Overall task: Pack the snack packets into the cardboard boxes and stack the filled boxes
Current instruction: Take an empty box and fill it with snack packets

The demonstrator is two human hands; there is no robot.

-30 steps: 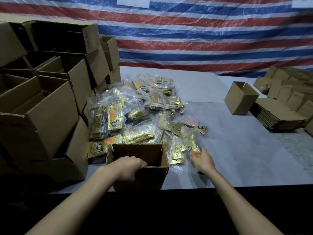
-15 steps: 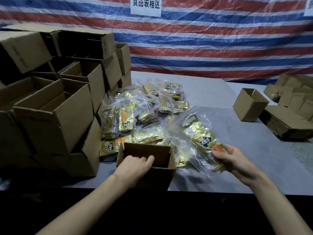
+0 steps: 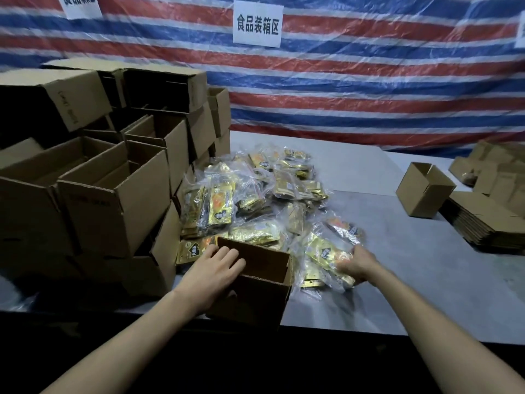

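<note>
A small open cardboard box [image 3: 257, 297] stands at the near edge of the grey table [image 3: 397, 251]. My left hand [image 3: 216, 270] grips its left rim, fingers curled over the edge into the opening. Just right of the box, my right hand [image 3: 359, 264] holds a clear bag of gold snack packets [image 3: 324, 257], which lies low against the table beside the box. Behind the box spreads a heap of more bagged gold packets [image 3: 255, 194]. The inside of the box is dark.
Several open cardboard boxes are stacked at the left [image 3: 113, 180]. One small open box [image 3: 423, 189] stands at the right, beside a pile of flattened cartons [image 3: 488, 220]. A striped tarpaulin with a white sign [image 3: 257, 24] hangs behind.
My right hand picked up a bag of packets from the heap's edge, lifted it, and has now brought it down next to the box. My left hand stayed on the box rim.
</note>
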